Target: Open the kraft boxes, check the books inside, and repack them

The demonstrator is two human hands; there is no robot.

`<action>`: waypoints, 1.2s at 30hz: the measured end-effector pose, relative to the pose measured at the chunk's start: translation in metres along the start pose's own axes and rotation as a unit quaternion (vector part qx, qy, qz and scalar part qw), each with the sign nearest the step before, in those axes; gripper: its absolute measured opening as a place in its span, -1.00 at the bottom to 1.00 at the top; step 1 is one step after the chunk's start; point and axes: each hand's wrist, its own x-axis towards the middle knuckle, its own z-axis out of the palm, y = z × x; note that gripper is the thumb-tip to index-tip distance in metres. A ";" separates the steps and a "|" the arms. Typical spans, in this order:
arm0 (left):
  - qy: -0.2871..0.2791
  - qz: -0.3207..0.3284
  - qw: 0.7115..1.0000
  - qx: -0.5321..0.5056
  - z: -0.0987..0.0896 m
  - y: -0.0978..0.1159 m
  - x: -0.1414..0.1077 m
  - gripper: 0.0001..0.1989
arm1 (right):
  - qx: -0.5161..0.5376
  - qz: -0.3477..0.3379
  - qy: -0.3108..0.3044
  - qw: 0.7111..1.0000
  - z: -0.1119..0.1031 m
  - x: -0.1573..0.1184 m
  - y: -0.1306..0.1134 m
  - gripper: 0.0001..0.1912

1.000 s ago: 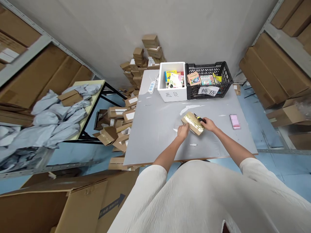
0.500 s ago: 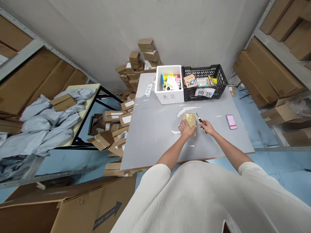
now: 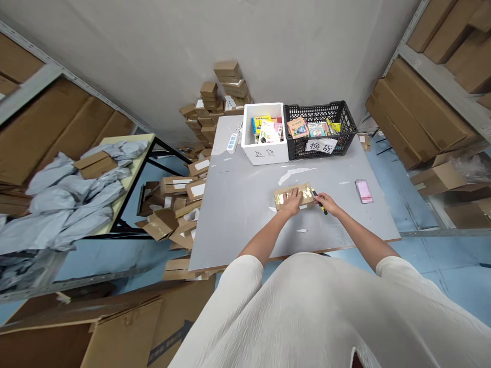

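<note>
A small brown cardboard box (image 3: 306, 191) with shiny tape lies lengthwise from left to right on the grey table (image 3: 238, 220). My left hand (image 3: 291, 202) rests on top of it with the fingers spread over the tape. At the box's right end, my right hand (image 3: 325, 201) is closed around a yellow and black utility knife (image 3: 315, 194), its tip at the box's edge. A phone with a pink screen (image 3: 364, 191) lies to the right.
A white bin (image 3: 266, 153) and a black crate (image 3: 341, 145), both holding books, stand at the table's back. Beside them is a power strip (image 3: 232, 143). Cardboard boxes (image 3: 197, 190) pile up left of the table. Grey parcels (image 3: 57, 197) cover a side table.
The box has turned from pointing away from me to lying sideways. My left hand has shifted slightly left on it, and the knife in my right hand now meets its right end.
</note>
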 end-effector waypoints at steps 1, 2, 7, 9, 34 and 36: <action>0.021 -0.002 1.000 0.000 0.002 0.002 -0.002 -0.28 | 0.011 0.013 -0.014 1.000 0.003 -0.002 0.001 -0.63; 0.036 -0.005 0.999 -0.002 0.003 0.004 -0.004 -0.39 | 0.021 0.025 -0.029 0.999 0.006 -0.004 0.001 -0.63; 0.026 -0.024 0.999 -0.008 0.009 0.012 -0.002 -0.54 | -0.009 0.044 -0.046 0.998 0.001 -0.012 -0.003 -0.67; 0.019 -0.031 0.999 -0.007 0.010 0.013 0.002 -0.52 | -0.068 0.038 -0.030 0.996 -0.012 -0.013 -0.005 -0.66; -0.004 0.002 1.000 0.001 -0.002 0.009 -0.014 -0.47 | -0.320 -0.056 -0.171 0.930 -0.050 0.001 -0.032 -0.64; -0.001 0.006 1.000 -0.004 -0.002 0.009 -0.015 -0.48 | -0.287 -0.022 -0.185 0.940 -0.054 -0.006 -0.027 -0.60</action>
